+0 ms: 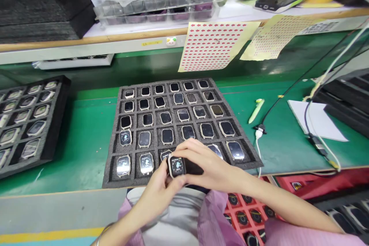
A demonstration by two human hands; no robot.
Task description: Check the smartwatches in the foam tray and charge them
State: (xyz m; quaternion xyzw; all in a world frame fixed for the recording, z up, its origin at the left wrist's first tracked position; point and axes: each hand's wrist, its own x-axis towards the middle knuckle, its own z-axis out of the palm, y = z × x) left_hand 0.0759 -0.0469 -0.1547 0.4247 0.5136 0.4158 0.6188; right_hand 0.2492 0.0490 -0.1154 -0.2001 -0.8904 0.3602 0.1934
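A smartwatch case (177, 165) without a strap, its screen lit with a dial, is held between both my hands over the front edge of a grey foam tray (108, 178). My left hand (162, 184) grips it from the left and below, thumb along its lower edge. Fingers of my right hand (206, 161) curl round its top and right side. In the tray's square compartments lie rows of similar watch cases, most with dark screens. A lit watch (147, 163) sits in the front row, left of my hands. My right hand covers part of that row.
Another foam tray of watches (62, 123) stands at the left. To the right lie a green pen (256, 110), cables (259, 133) and white paper (315, 119). Red trays (240, 211) holding round dark parts sit below the table edge. Sticker sheets (217, 44) hang from the shelf.
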